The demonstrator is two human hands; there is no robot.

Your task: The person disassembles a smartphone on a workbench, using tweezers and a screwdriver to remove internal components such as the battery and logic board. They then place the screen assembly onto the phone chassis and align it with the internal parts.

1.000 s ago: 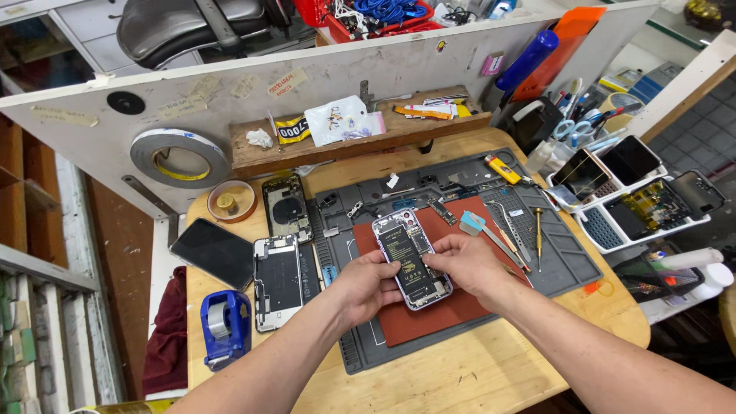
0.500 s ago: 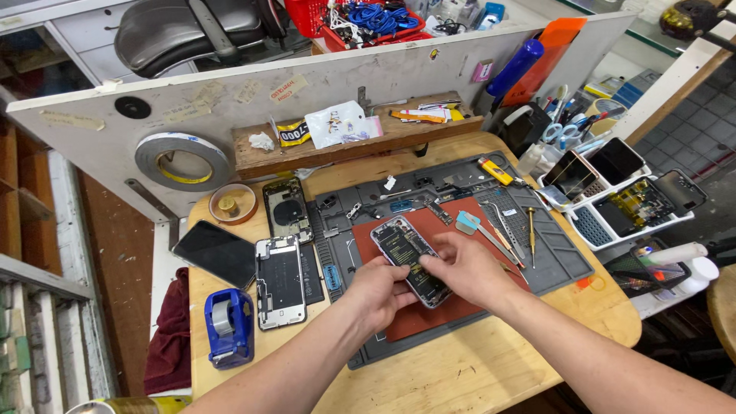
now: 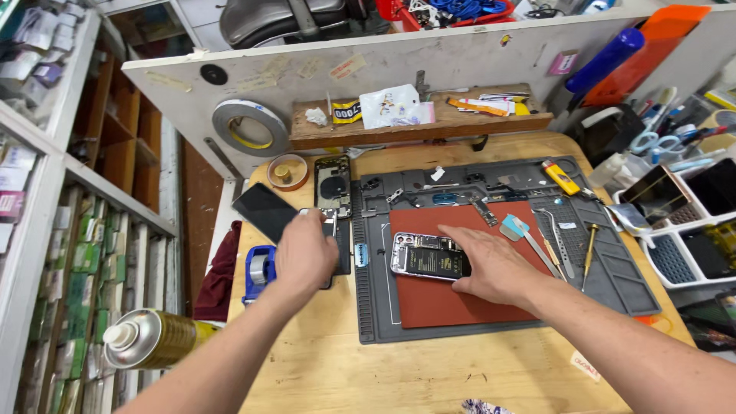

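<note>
My right hand (image 3: 491, 264) pins the opened phone (image 3: 426, 256) flat on the red mat (image 3: 452, 307) while my left hand (image 3: 307, 253) closes on the screen panel (image 3: 337, 245) beside it, which I judge needs a careful lift.

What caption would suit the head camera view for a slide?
Right hand steadies an opened phone on a red mat, while the left hand reaches over a dismantled phone part beside it.

The opened phone (image 3: 426, 257), internals exposed, lies flat and lengthwise left-to-right on the red mat (image 3: 452, 307) at its 10 o'clock area, while a second dark phone part (image 3: 340, 245) lies at its 9 o'clock.
</note>
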